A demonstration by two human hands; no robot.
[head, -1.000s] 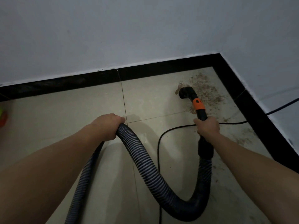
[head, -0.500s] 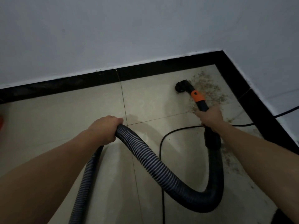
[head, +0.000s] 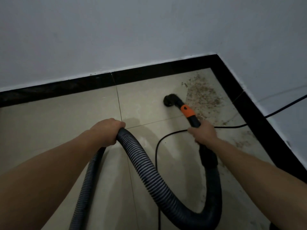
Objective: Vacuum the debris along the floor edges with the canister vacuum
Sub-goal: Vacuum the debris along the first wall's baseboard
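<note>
My right hand [head: 203, 132] grips the black vacuum wand [head: 193, 121] just below its orange collar [head: 186, 110]. The round black nozzle [head: 169, 100] rests on the beige tile floor, at the left edge of a patch of brown debris [head: 203, 95] in the room corner. More debris [head: 241, 141] is scattered along the right skirting. My left hand [head: 106, 130] grips the ribbed grey-black hose [head: 149, 170], which loops down and back up to the wand. The canister is out of view.
Black skirting [head: 66, 87] runs along the back wall and along the right wall [head: 259, 123], meeting at the corner. A thin black power cord [head: 159, 141] crosses the floor under the wand and climbs the right wall.
The nozzle has slid left, off the debris patch onto bare tile, and my right hand moved with the wand. The view has shifted a little left.
</note>
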